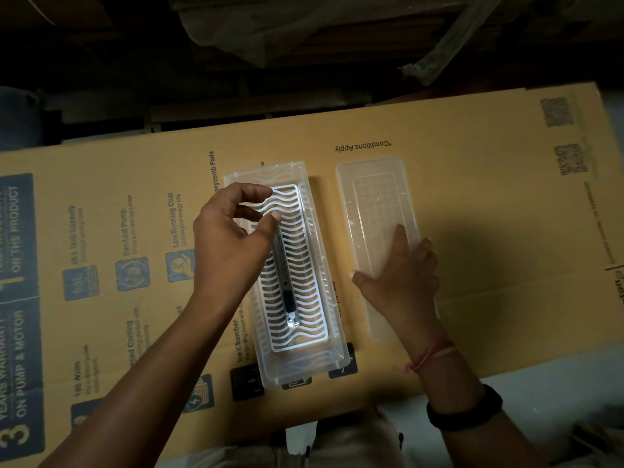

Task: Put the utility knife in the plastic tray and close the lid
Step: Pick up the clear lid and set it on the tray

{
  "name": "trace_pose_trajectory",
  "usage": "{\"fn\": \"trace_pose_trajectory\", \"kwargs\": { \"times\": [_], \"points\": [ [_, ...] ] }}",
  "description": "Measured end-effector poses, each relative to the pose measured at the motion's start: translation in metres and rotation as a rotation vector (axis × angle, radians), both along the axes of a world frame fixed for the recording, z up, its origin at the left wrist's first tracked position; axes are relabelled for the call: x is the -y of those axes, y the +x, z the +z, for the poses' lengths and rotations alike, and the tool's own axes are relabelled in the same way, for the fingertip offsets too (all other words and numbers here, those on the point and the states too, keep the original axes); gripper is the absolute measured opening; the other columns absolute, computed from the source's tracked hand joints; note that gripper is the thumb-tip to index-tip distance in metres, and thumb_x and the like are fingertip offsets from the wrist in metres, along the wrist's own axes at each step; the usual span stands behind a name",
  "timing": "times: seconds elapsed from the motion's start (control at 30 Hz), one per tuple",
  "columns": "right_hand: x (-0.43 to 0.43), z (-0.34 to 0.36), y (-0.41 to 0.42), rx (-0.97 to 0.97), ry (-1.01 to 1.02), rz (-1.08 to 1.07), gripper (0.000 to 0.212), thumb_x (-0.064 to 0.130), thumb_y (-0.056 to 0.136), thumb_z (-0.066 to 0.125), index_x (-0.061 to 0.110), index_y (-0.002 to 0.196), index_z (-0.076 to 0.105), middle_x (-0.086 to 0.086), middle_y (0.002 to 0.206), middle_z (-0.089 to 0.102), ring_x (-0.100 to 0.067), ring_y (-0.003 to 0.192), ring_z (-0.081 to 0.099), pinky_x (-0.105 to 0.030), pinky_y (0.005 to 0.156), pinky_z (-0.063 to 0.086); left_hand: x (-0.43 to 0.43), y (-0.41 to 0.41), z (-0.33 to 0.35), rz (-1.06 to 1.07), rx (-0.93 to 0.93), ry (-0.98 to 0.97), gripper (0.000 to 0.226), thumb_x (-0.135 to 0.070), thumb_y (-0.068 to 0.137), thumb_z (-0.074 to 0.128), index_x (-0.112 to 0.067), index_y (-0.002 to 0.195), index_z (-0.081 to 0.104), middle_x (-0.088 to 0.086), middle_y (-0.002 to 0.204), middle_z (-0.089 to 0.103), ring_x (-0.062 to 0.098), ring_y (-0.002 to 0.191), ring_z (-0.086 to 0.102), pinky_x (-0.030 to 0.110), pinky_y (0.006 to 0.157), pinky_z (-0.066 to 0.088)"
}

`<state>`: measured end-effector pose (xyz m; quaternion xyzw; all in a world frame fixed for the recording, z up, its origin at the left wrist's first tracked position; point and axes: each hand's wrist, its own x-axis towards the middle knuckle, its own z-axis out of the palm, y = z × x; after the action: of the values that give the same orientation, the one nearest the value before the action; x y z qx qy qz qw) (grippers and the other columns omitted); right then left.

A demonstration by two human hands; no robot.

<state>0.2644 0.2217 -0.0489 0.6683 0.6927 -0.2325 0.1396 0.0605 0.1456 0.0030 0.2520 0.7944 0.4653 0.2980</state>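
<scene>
The utility knife (285, 282) lay lengthwise on the white wavy grid (297, 265) at the bottom of the clear plastic tray (305, 361), its dark grip toward the person — so the first half of the task looked done. The left hand (229, 238) hovered over the far end of the knife with fingers spread and curled, thumb near the blade end but gripping nothing, which read as a hand that had just let go. The lid (378, 204) lay flat on the printed cardboard sheet (472, 214), just beside the tray on its right and parallel to it. The right hand (401, 282) rested palm-down on the lid's near half, fingers flat and apart — probably placed there to lift it across. Closing remained, and lining up the lid's rim with the tray looked like the fiddly part.
</scene>
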Motion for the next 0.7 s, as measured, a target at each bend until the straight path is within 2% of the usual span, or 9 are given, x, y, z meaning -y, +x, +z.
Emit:
{"fn": "trace_pose_trajectory", "kwargs": {
  "times": [0.2, 0.43, 0.53, 0.7],
  "points": [
    [-0.003, 0.003, 0.005, -0.001, 0.069, 0.024, 0.107, 0.059, 0.066, 0.073, 0.022, 0.148, 0.016, -0.024, 0.144, 0.03, -0.041, 0.129, 0.032, -0.056, 0.097, 0.041, -0.007, 0.007, 0.001, 0.016, 0.011, 0.007, 0.022, -0.009, 0.083, 0.074, -0.024, 0.099, 0.069, -0.014, 0.102, 0.069, 0.004, 0.082, 0.063, 0.014, 0.059, 0.047],
    [0.001, 0.043, -0.002, -0.101, 0.109, 0.006, 0.107, 0.067, 0.065, 0.068, 0.03, 0.149, 0.013, -0.019, 0.14, 0.034, -0.038, 0.126, 0.032, -0.053, 0.096, 0.041, 0.003, 0.005, -0.001, 0.036, -0.019, 0.012, 0.02, -0.012, 0.084, 0.073, -0.023, 0.1, 0.069, -0.01, 0.106, 0.07, 0.009, 0.086, 0.064, 0.028, 0.062, 0.051],
    [0.017, 0.066, -0.013, -0.214, 0.084, 0.026, 0.107, 0.071, 0.063, 0.067, 0.037, 0.147, 0.012, -0.014, 0.139, 0.034, -0.034, 0.127, 0.031, -0.051, 0.099, 0.042, 0.011, 0.001, -0.002, 0.069, -0.052, -0.007, 0.017, -0.017, 0.085, 0.072, -0.023, 0.1, 0.069, -0.009, 0.108, 0.07, 0.013, 0.089, 0.064, 0.029, 0.068, 0.05],
    [0.052, 0.079, -0.043, -0.3, 0.035, 0.12, 0.106, 0.075, 0.059, 0.064, 0.042, 0.146, 0.013, -0.009, 0.134, 0.034, -0.028, 0.122, 0.031, -0.047, 0.097, 0.044, 0.028, -0.006, -0.006, 0.107, -0.061, -0.067, 0.012, -0.027, 0.089, 0.068, -0.022, 0.099, 0.069, -0.002, 0.104, 0.069, 0.013, 0.083, 0.062, 0.028, 0.066, 0.046]
  ]
}}
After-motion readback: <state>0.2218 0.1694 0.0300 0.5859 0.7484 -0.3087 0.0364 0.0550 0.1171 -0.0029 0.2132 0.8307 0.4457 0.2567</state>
